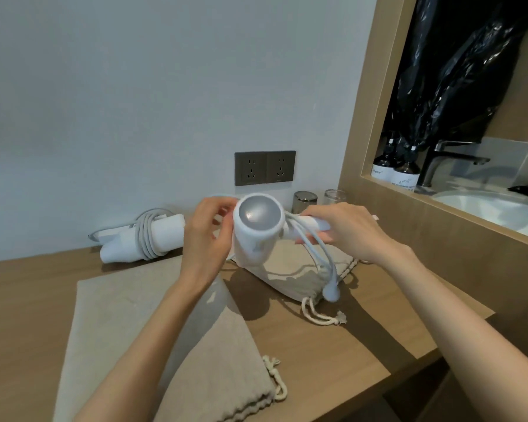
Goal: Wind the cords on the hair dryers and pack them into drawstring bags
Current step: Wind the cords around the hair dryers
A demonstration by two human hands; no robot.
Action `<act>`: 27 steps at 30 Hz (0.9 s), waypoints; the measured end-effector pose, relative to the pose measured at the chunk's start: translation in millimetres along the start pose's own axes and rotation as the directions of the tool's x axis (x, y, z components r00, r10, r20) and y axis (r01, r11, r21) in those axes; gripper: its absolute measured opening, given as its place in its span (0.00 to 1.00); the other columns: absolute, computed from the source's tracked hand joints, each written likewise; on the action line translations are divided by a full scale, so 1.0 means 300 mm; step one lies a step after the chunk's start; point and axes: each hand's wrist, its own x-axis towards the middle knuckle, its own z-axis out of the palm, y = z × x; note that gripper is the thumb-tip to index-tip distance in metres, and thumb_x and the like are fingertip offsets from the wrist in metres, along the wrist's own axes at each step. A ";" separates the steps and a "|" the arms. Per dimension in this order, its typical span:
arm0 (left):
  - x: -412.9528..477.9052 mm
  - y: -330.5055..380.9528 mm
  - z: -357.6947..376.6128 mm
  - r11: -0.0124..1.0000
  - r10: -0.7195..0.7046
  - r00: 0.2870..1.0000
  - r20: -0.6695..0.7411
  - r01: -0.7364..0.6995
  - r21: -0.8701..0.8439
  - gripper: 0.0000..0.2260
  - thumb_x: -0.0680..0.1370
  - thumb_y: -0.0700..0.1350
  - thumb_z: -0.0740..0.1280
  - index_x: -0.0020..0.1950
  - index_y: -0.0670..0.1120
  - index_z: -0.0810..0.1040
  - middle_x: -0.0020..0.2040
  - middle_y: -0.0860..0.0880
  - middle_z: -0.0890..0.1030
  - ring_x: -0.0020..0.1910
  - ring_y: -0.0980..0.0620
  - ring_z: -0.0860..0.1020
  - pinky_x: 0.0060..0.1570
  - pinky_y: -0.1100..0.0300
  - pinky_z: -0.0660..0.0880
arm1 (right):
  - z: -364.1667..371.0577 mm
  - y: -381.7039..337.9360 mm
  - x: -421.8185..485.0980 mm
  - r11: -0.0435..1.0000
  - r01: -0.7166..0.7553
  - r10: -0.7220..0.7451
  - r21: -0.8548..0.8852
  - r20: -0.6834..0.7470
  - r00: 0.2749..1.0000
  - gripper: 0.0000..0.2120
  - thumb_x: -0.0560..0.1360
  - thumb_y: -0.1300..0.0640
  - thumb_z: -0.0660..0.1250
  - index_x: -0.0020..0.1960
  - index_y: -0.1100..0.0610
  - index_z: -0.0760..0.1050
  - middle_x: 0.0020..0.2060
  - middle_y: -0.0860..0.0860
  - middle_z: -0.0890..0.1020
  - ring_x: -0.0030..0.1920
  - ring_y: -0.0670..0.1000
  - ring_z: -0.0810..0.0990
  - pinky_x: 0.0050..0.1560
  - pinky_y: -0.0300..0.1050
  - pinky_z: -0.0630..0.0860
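Observation:
I hold a white hair dryer (258, 226) in the air above the wooden counter, its grey round end facing me. My left hand (206, 239) grips the barrel from the left. My right hand (345, 229) grips the handle and the cord (320, 254), which hangs in loose loops with its plug (331, 292) dangling. A second white hair dryer (142, 239) lies at the back left with its cord wound around it. One beige drawstring bag (171, 345) lies flat near me. Another beige drawstring bag (299, 275) lies under the held dryer.
The counter (333, 354) ends at a front edge near me and meets a wall with a double socket (265, 168). A metal cup (304, 201) and a glass (334, 197) stand by the wall. On the right, a framed opening shows a sink (494, 208), tap and bottles (393, 172).

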 end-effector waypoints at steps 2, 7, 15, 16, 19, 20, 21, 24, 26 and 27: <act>0.013 0.030 -0.035 0.981 -0.111 0.985 0.129 0.129 -0.146 0.06 0.80 0.51 0.60 0.53 0.58 0.75 0.53 0.60 0.77 0.51 0.68 0.74 0.47 0.77 0.67 | -0.009 -0.019 0.005 0.986 -0.066 0.066 0.152 0.006 0.998 0.21 0.68 0.31 0.63 0.49 0.45 0.78 0.35 0.42 0.78 0.35 0.45 0.74 0.36 0.46 0.69; 0.030 0.040 -0.125 0.946 -0.190 0.905 0.380 0.273 -0.177 0.30 0.65 0.64 0.69 0.65 0.59 0.69 0.58 0.63 0.76 0.57 0.65 0.75 0.54 0.68 0.72 | -0.022 -0.099 0.034 0.833 -0.096 0.060 0.544 0.084 0.995 0.28 0.65 0.31 0.66 0.40 0.58 0.79 0.32 0.53 0.80 0.34 0.54 0.78 0.37 0.54 0.74; -0.002 0.047 -0.200 0.958 -0.282 0.945 0.165 0.286 -0.002 0.26 0.64 0.61 0.74 0.59 0.57 0.71 0.49 0.64 0.76 0.46 0.69 0.75 0.42 0.67 0.70 | -0.030 -0.206 0.053 0.648 -0.199 0.026 0.735 0.240 0.970 0.10 0.80 0.53 0.61 0.55 0.51 0.80 0.44 0.42 0.83 0.43 0.36 0.80 0.45 0.31 0.74; -0.007 0.042 -0.210 0.952 -0.300 0.943 0.145 0.305 -0.014 0.26 0.64 0.61 0.74 0.58 0.56 0.72 0.49 0.63 0.77 0.45 0.69 0.76 0.42 0.66 0.70 | -0.036 -0.213 0.058 0.630 -0.220 0.049 0.745 0.246 0.968 0.12 0.81 0.52 0.59 0.57 0.50 0.80 0.45 0.40 0.82 0.44 0.34 0.79 0.45 0.29 0.74; -0.009 0.044 -0.230 0.945 -0.322 0.940 0.110 0.326 -0.021 0.20 0.68 0.54 0.75 0.57 0.53 0.73 0.47 0.59 0.78 0.43 0.64 0.76 0.39 0.66 0.71 | -0.034 -0.263 0.062 0.664 -0.210 0.015 0.718 0.267 0.963 0.14 0.80 0.46 0.58 0.64 0.45 0.74 0.51 0.33 0.76 0.48 0.29 0.75 0.49 0.29 0.70; -0.006 0.049 -0.235 0.941 -0.332 0.938 0.102 0.336 -0.027 0.19 0.69 0.53 0.75 0.57 0.52 0.74 0.47 0.57 0.78 0.43 0.62 0.77 0.38 0.66 0.71 | -0.025 -0.280 0.063 0.707 -0.164 -0.008 0.688 0.240 0.971 0.15 0.79 0.46 0.60 0.65 0.45 0.72 0.52 0.31 0.74 0.50 0.29 0.74 0.49 0.29 0.70; -0.002 0.049 -0.242 0.934 -0.349 0.932 0.095 0.354 -0.043 0.19 0.70 0.52 0.75 0.57 0.51 0.74 0.47 0.56 0.78 0.43 0.60 0.77 0.38 0.65 0.71 | -0.016 -0.292 0.065 0.749 -0.112 -0.019 0.653 0.191 0.981 0.17 0.78 0.48 0.63 0.66 0.45 0.71 0.52 0.33 0.74 0.51 0.31 0.74 0.49 0.31 0.71; 0.006 0.055 -0.274 0.909 -0.400 0.912 0.092 0.407 -0.091 0.21 0.68 0.53 0.75 0.56 0.49 0.74 0.48 0.51 0.79 0.43 0.54 0.78 0.36 0.63 0.72 | -0.015 -0.295 0.073 0.789 -0.030 -0.005 0.614 0.055 0.998 0.16 0.79 0.54 0.62 0.66 0.48 0.72 0.55 0.37 0.75 0.53 0.34 0.73 0.53 0.32 0.69; 0.008 0.058 -0.305 0.886 -0.436 0.894 0.102 0.447 -0.123 0.22 0.66 0.55 0.75 0.56 0.49 0.75 0.48 0.49 0.80 0.42 0.53 0.79 0.33 0.63 0.74 | -0.028 -0.272 0.075 0.812 -0.035 0.046 0.583 -0.004 0.999 0.15 0.80 0.58 0.59 0.65 0.48 0.74 0.53 0.38 0.77 0.52 0.36 0.73 0.50 0.31 0.67; 0.010 0.060 -0.321 0.875 -0.452 0.887 0.093 0.461 -0.148 0.21 0.67 0.54 0.75 0.56 0.48 0.75 0.47 0.49 0.80 0.39 0.55 0.79 0.31 0.65 0.74 | -0.032 -0.255 0.073 0.825 -0.044 0.082 0.563 -0.042 0.996 0.15 0.80 0.60 0.58 0.63 0.47 0.75 0.49 0.39 0.79 0.49 0.38 0.74 0.47 0.35 0.69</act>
